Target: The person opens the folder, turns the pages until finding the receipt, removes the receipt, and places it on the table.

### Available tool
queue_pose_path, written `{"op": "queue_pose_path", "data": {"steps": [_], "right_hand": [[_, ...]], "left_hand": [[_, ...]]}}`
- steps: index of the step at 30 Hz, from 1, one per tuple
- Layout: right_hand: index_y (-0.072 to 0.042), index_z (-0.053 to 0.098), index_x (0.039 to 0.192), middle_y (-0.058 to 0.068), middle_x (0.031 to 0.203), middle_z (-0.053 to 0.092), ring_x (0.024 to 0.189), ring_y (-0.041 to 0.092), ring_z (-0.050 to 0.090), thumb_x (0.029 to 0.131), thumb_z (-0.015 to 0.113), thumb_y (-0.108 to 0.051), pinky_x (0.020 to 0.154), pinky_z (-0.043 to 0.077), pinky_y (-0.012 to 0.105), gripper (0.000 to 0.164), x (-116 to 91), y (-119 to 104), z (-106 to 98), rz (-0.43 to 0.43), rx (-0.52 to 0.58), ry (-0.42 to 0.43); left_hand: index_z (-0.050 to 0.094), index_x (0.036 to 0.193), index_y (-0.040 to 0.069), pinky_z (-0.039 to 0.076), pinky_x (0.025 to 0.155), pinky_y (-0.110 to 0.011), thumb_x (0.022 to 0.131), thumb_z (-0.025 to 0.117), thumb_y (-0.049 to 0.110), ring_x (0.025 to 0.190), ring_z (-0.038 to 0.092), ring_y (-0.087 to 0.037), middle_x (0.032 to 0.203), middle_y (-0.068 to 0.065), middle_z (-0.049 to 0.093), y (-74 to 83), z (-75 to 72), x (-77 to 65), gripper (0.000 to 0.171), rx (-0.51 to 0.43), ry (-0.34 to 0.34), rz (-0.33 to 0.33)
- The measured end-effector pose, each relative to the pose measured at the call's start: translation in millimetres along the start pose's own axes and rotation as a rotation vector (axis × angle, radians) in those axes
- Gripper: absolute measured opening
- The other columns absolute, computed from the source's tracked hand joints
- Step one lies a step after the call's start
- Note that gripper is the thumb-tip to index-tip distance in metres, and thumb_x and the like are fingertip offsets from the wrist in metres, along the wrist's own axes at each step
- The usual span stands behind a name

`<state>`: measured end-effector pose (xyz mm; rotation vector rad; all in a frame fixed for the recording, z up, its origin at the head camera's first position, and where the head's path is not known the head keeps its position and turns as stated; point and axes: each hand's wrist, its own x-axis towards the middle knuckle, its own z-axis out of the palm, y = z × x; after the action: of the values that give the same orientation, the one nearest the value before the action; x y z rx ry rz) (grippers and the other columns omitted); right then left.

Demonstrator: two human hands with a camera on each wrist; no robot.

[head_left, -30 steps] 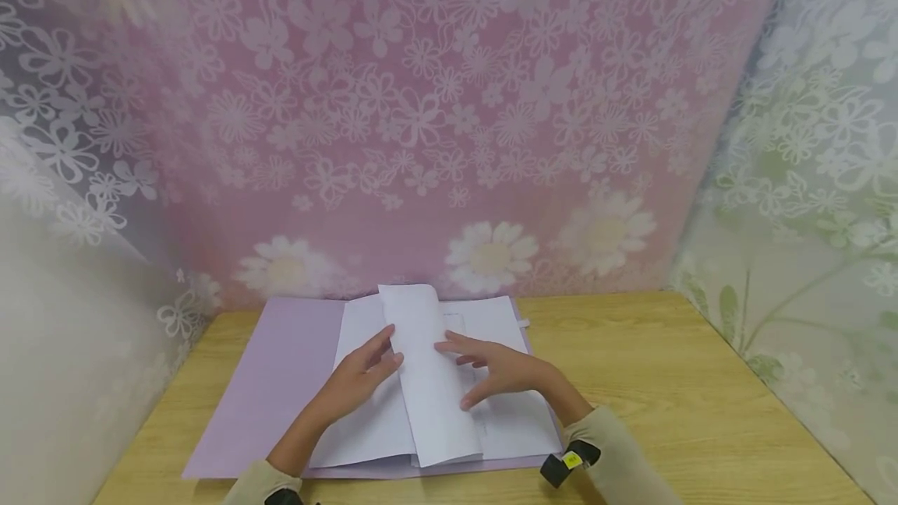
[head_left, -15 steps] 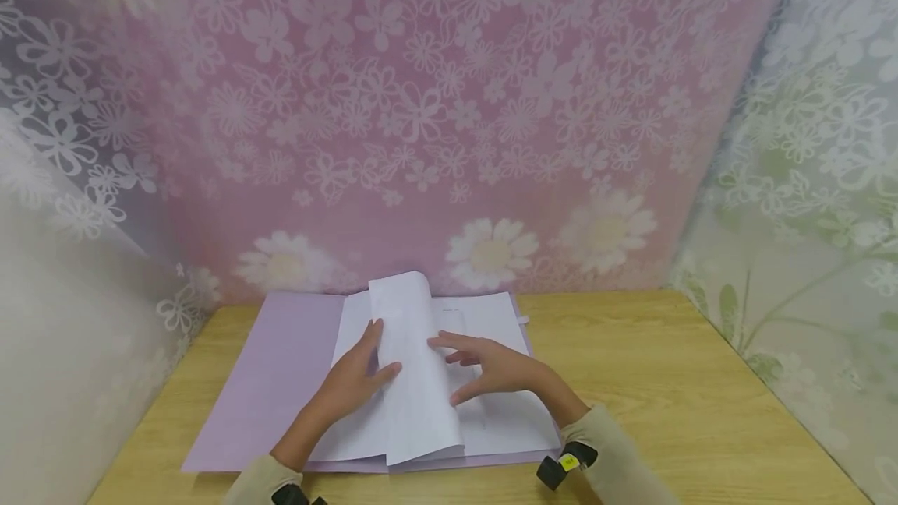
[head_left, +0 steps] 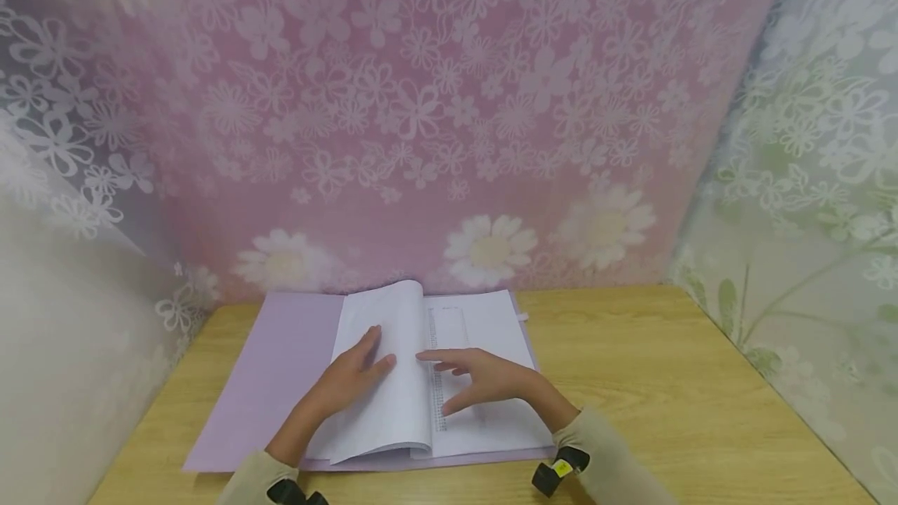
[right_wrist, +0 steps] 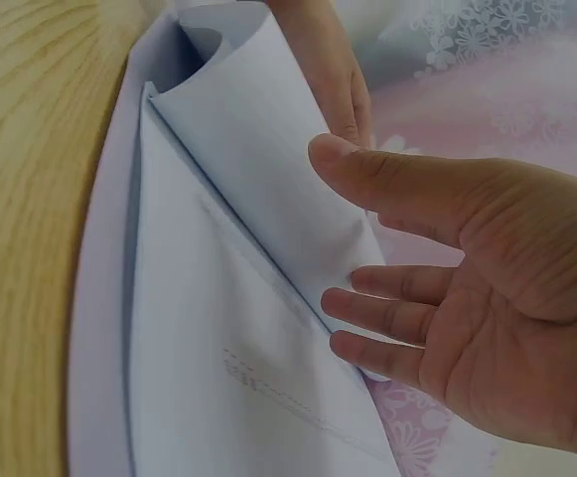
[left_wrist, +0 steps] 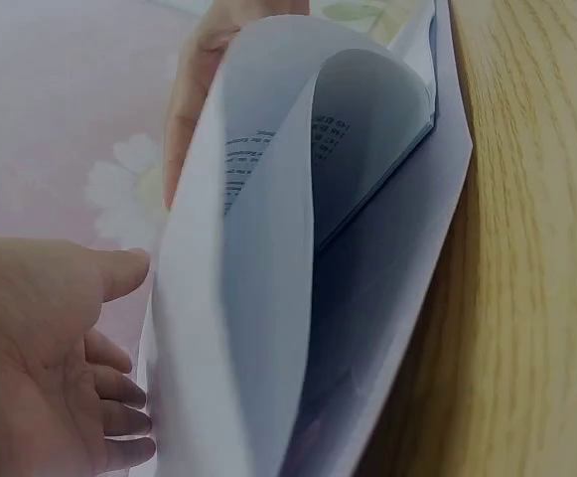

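Wall (head_left: 449, 100) with printed white flowers stands at the far side, and the wooden table (head_left: 652, 365) runs up to it; the table's near edge lies out of view. A pale purple folder (head_left: 273, 380) lies spread out left of the middle, its far edge close to the wall. The widest stretch of wood runs right of the folder, toward the right wall (head_left: 807, 209); a narrower strip runs along its left. White sheets (head_left: 505, 423) rest in the folder, and above them a curled page (head_left: 396, 411) arches up and bends over to the left, its near end hollow. The left hand (head_left: 348, 380) is over the left part of this page, thumb well apart from the fingers, gripping nothing. The right hand (head_left: 491, 377) comes in from the right, wide and holding nothing, its pointing finger at the page's rounded bend; whether it touches I cannot tell. Its thumb is near printed marks on the right-hand sheet. A small white tab (head_left: 522, 317) sticks out at the folder's far right.
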<state>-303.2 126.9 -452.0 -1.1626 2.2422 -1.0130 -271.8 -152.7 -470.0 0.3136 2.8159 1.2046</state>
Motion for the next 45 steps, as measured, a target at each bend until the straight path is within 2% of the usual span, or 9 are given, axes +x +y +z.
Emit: {"op": "queue_pose_path", "data": {"steps": [6,14,17,20,31,34,39,45], "right_hand": [[-0.021,0.043,0.156,0.002,0.165,0.038,0.15,0.025,0.04,0.088,0.082,-0.03,0.115,0.046,0.045,0.079,4,1,10,-0.012,-0.062,-0.007],[-0.019,0.046,0.154,0.007,0.167,0.034,0.153,0.027,0.036,0.09,0.08,-0.033,0.116,0.045,0.041,0.074,5,1,17,-0.037,-0.102,-0.037],[-0.018,0.047,0.154,0.007,0.166,0.034,0.153,0.026,0.035,0.09,0.08,-0.033,0.118,0.043,0.041,0.073,6,1,17,-0.041,-0.1,-0.032],[-0.019,0.047,0.154,0.005,0.167,0.034,0.153,0.024,0.035,0.09,0.079,-0.033,0.12,0.041,0.04,0.073,7,1,19,-0.03,-0.09,-0.038],[-0.021,0.046,0.155,0.002,0.165,0.037,0.151,0.021,0.038,0.091,0.078,-0.035,0.117,0.044,0.039,0.073,5,1,14,-0.012,-0.112,-0.033],[-0.021,0.044,0.156,0.001,0.164,0.04,0.15,0.023,0.04,0.091,0.077,-0.036,0.115,0.046,0.044,0.074,2,4,4,-0.009,-0.12,0.02],[-0.019,0.043,0.156,0.004,0.161,0.044,0.146,0.033,0.046,0.093,0.076,-0.035,0.114,0.044,0.058,0.073,-6,8,-20,0.005,-0.1,0.177],[-0.01,0.042,0.156,0.015,0.16,0.044,0.144,0.042,0.046,0.094,0.074,-0.032,0.114,0.042,0.061,0.073,-21,27,-49,0.115,-0.083,0.381]], "left_hand": [[0.023,0.161,0.002,0.017,0.126,-0.062,0.1,0.061,0.049,0.158,0.012,-0.04,0.169,-0.019,0.017,-3.5,1.9,0.3,0.086,0.045,-0.016,0.013],[0.031,0.159,-0.001,0.02,0.123,-0.067,0.096,0.069,0.045,0.156,0.015,-0.044,0.167,-0.02,0.024,-7.7,4.0,-1.9,0.086,0.157,-0.068,0.055],[0.033,0.157,-0.003,0.018,0.123,-0.067,0.096,0.069,0.041,0.155,0.018,-0.045,0.165,-0.023,0.027,-9.1,4.3,-2.4,0.084,0.162,-0.076,0.068],[0.033,0.156,-0.004,0.016,0.123,-0.068,0.096,0.07,0.04,0.155,0.019,-0.047,0.165,-0.025,0.028,-10.7,4.9,-3.8,0.083,0.141,-0.102,0.052],[0.032,0.157,-0.003,0.017,0.122,-0.07,0.098,0.066,0.043,0.154,0.018,-0.048,0.165,-0.024,0.027,-18.0,7.7,-5.0,0.083,0.127,-0.147,0.024],[0.031,0.158,-0.001,0.017,0.122,-0.07,0.098,0.065,0.044,0.155,0.017,-0.046,0.166,-0.022,0.026,-18.6,7.9,-3.7,0.083,0.129,-0.156,0.016],[0.031,0.158,-0.002,0.015,0.124,-0.066,0.098,0.065,0.044,0.156,0.016,-0.046,0.166,-0.023,0.026,-18.9,6.6,-0.7,0.082,0.132,-0.158,0.035],[0.03,0.158,-0.002,0.015,0.125,-0.065,0.099,0.064,0.045,0.156,0.016,-0.045,0.166,-0.022,0.025,-21.1,6.4,-0.9,0.083,0.143,-0.169,0.046]]}}
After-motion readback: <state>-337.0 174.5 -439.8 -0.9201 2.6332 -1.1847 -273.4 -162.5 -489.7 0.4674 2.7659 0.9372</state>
